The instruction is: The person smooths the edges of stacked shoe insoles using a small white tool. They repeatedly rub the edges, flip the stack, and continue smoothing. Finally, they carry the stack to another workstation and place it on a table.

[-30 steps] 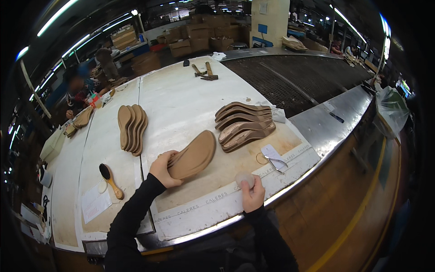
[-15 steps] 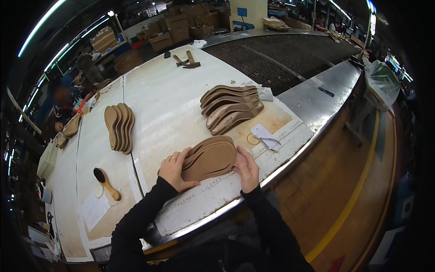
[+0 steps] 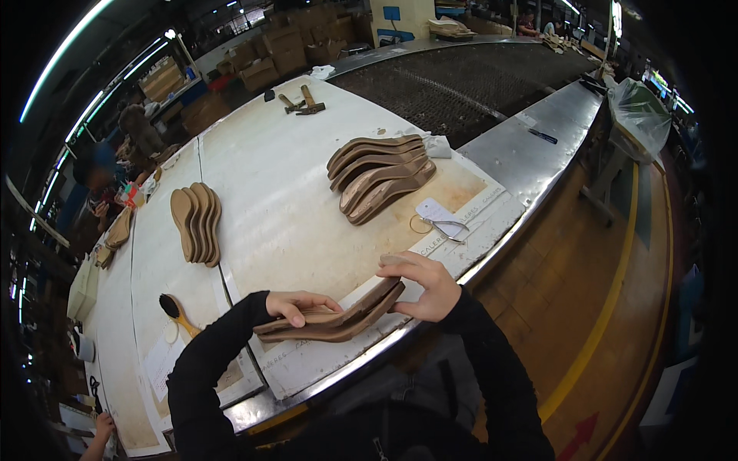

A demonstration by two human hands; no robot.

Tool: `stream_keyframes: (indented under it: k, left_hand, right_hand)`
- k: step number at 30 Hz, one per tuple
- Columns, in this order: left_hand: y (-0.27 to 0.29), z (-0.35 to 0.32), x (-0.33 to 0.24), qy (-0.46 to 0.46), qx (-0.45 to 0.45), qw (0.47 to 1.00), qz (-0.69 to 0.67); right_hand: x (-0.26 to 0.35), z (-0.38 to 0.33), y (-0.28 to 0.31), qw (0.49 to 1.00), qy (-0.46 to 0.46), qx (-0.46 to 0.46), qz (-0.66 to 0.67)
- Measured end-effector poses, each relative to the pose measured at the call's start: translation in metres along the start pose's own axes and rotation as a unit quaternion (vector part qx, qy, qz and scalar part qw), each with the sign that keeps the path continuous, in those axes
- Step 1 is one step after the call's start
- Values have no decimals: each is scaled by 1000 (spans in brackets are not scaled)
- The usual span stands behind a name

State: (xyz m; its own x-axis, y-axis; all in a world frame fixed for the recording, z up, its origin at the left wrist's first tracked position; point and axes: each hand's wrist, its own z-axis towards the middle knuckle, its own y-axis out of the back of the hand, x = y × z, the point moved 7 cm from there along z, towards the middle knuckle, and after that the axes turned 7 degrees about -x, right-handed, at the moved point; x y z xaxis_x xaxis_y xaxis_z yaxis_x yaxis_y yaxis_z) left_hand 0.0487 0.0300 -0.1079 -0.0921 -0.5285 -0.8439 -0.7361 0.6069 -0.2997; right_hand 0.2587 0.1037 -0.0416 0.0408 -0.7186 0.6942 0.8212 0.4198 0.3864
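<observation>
A small stack of tan shoe insoles (image 3: 361, 313) is tilted on its side at the near table edge, its layered edges facing up. My right hand (image 3: 425, 286) grips its right end, thumb below and fingers over the top. Across the left end lies my left hand (image 3: 301, 305), its fingers curled over the insoles. Beyond them, a group of brown insoles (image 3: 380, 175) stands in a fanned row. Another fanned row of insoles (image 3: 196, 224) sits farther left. A white tag (image 3: 440, 213) and metal nippers (image 3: 452, 227) lie right of my hands.
On the left are a wooden-handled brush (image 3: 178, 313) and a paper sheet (image 3: 165, 361). Hammers (image 3: 309, 102) lie at the table's far end. A dark mesh surface (image 3: 453, 92) adjoins the table. A co-worker (image 3: 100, 188) sits at the left; another person's hand (image 3: 104, 424) shows lower left.
The insole stack has been tipped from face-up onto its side and brought nearer to me. My right hand has moved over its right end. Another person's hand has appeared lower left.
</observation>
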Motion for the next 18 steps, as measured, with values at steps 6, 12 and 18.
stream_keyframes:
  k: [6, 12, 18]
  left_hand:
    - [-3, -21, -74, -197, -153, 827, 504]
    - [-50, 0, -60, -266, -415, 624, 606]
    - [-41, 9, -57, -286, -403, 613, 616]
  right_hand:
    - [-33, -23, -15, 993, -111, -39, -28]
    - [-24, -36, -20, 987, -116, -93, -58]
    - [-14, -32, 23, 976, -154, -153, -17]
